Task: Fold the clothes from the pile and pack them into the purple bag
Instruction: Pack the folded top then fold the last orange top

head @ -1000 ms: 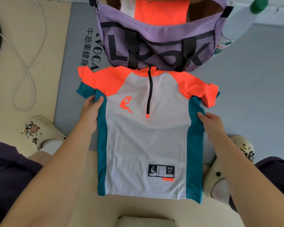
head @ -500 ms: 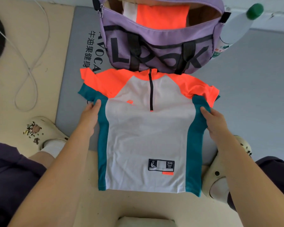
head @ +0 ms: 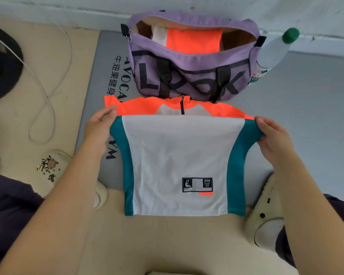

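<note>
Grey mat [head: 306,108]: white-teal-orange shirt [head: 179,155].

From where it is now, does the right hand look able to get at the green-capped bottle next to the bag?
Probably, but not right now. The right hand is pinching the shirt at its teal side and would have to let go. Nothing lies between it and the bottle, which leans at the purple bag's right end.

Shirt [head: 179,155] white, teal side panels, orange shoulders; bag [head: 189,76] purple, black lettering.
Shirt: black zip, black patch near hem with orange tab. Orange-white cloth [head: 187,41] in bag. Mat [head: 306,96] grey, black print. Bottle [head: 274,50] clear, green cap. Floor [head: 18,116] beige, cable [head: 48,92] white.
</note>
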Available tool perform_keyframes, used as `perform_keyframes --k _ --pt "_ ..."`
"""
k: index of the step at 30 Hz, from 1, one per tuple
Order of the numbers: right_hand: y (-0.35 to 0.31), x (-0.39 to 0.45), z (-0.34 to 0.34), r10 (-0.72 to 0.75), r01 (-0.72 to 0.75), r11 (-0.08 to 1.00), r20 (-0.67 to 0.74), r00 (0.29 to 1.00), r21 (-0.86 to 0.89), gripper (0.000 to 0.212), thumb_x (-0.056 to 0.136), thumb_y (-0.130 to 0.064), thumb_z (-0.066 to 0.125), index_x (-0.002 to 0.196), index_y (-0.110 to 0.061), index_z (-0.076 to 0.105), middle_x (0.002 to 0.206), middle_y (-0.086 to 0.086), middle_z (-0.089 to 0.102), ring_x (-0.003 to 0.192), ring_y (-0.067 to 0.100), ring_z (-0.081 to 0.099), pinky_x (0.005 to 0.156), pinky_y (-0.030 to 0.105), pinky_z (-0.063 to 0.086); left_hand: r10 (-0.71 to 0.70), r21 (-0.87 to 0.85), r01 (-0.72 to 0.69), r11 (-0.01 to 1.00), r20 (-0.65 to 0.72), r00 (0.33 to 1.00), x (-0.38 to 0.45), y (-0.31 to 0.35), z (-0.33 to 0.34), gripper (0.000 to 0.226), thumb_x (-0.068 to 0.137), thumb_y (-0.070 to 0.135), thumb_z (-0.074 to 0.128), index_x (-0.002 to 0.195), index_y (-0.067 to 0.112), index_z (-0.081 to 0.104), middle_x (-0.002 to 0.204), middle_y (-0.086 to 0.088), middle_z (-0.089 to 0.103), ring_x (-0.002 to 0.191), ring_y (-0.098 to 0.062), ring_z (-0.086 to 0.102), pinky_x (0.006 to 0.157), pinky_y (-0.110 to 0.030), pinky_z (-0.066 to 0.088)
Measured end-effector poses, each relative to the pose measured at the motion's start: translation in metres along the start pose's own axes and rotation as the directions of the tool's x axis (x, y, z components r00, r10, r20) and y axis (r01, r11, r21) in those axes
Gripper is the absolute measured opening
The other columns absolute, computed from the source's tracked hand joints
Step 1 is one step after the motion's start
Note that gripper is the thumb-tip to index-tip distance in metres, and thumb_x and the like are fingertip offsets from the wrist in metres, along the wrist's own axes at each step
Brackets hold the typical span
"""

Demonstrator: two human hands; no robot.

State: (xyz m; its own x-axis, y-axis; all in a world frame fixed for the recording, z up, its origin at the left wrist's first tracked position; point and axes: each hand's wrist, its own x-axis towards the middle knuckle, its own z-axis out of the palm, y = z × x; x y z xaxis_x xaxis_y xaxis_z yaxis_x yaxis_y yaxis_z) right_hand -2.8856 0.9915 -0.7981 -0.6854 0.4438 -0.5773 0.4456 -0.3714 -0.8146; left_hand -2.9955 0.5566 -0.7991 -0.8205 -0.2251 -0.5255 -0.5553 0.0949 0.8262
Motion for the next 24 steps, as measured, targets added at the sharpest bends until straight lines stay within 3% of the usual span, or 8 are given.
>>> perform_keyframes --k 3,5,8,11,13,17,19,24 --pt "-0.005 0.001 0.006 0.022 -0.012 0.994 0.096 0.995 -0.109 0.021 0.092 0.004 0.055 0.105 -0.009 0.065 0.086 0.002 0.072 0.076 0.015 0.066 0.068 0.025 0.052 -0.024 0.114 0.003 0.994 0.183 0.983 0.0 0.003 0.0 0.024 0.088 0.01 0.07 0.107 0.024 0.072 0.111 -0.005 0.07 0.095 -0.014 0.067 0.09 -0.033 0.054" --pt "-0.003 0.002 0.011 -0.007 0.027 0.94 0.062 0.998 -0.34 0.027 0.088 0.008 0.059 0.111 -0.003 0.066 0.096 0.007 0.069 0.074 0.012 0.062 0.063 0.019 0.049 -0.022 0.236 -0.033 0.971 0.223 0.975 0.002 0.0 0.002 0.031 0.086 0.002 0.07 0.11 0.022 0.071 0.101 0.0 0.072 0.079 -0.001 0.069 0.072 -0.016 0.055" --pt "-0.004 0.008 0.012 -0.185 0.136 0.654 0.018 0.983 -0.744 0.02 0.085 0.001 0.064 0.099 -0.011 0.073 0.095 0.006 0.067 0.071 0.011 0.06 0.056 0.012 0.042 0.081 0.482 -0.119 0.868 0.098 0.992 0.008 -0.005 0.005 0.018 0.088 0.01 0.068 0.103 0.019 0.072 0.098 -0.004 0.073 0.078 -0.009 0.068 0.07 -0.021 0.052" --pt "-0.01 0.016 0.009 -0.311 0.174 0.475 0.02 0.95 -0.863 0.011 0.085 -0.013 0.065 0.091 -0.013 0.074 0.084 0.006 0.066 0.077 0.022 0.058 0.067 0.024 0.037 0.345 0.737 -0.249 0.629 0.023 0.938 0.017 -0.003 0.002 0.016 0.089 0.022 0.068 0.097 0.011 0.076 0.092 -0.008 0.069 0.078 -0.018 0.056 0.071 -0.027 0.04" --pt "-0.015 0.022 0.009 -0.353 0.201 0.513 0.008 0.935 -0.835 0.009 0.086 -0.02 0.065 0.09 -0.016 0.073 0.091 0.007 0.065 0.083 0.021 0.057 0.075 0.027 0.039 0.404 0.744 -0.309 0.593 0.058 0.913 0.022 0.003 0.003 0.015 0.09 0.022 0.067 0.094 0.01 0.074 0.095 -0.009 0.06 0.084 -0.018 0.05 0.076 -0.027 0.037" --pt "-0.026 0.02 0.017 -0.208 0.184 0.858 0.002 0.978 -0.479 0.012 0.088 -0.026 0.06 0.081 -0.017 0.064 0.074 0.015 0.059 0.061 0.026 0.052 0.058 0.032 0.043 0.125 0.223 -0.137 0.965 0.068 0.99 0.02 0.017 0.013 0.012 0.097 0.021 0.056 0.092 0.018 0.067 0.09 -0.005 0.065 0.081 -0.018 0.058 0.066 -0.022 0.048" --pt "-0.025 0.019 0.02 -0.157 0.143 0.907 -0.002 0.988 -0.397 0.015 0.092 -0.023 0.057 0.078 -0.02 0.06 0.073 0.01 0.058 0.061 0.022 0.052 0.05 0.027 0.041 0.063 0.071 -0.066 0.995 0.037 0.997 0.018 0.014 0.014 0.013 0.099 0.019 0.054 0.092 0.018 0.065 0.088 -0.003 0.067 0.077 -0.015 0.06 0.06 -0.019 0.05" --pt "-0.01 0.018 0.003 -0.124 0.012 0.662 -0.094 0.988 -0.75 0.01 0.094 -0.026 0.056 0.092 -0.019 0.063 0.089 0.006 0.063 0.081 0.026 0.056 0.072 0.033 0.047 0.085 0.501 -0.089 0.861 0.03 0.996 0.009 -0.011 -0.002 0.017 0.097 0.033 0.055 0.096 0.018 0.064 0.084 0.003 0.065 0.075 -0.014 0.059 0.06 -0.026 0.044"
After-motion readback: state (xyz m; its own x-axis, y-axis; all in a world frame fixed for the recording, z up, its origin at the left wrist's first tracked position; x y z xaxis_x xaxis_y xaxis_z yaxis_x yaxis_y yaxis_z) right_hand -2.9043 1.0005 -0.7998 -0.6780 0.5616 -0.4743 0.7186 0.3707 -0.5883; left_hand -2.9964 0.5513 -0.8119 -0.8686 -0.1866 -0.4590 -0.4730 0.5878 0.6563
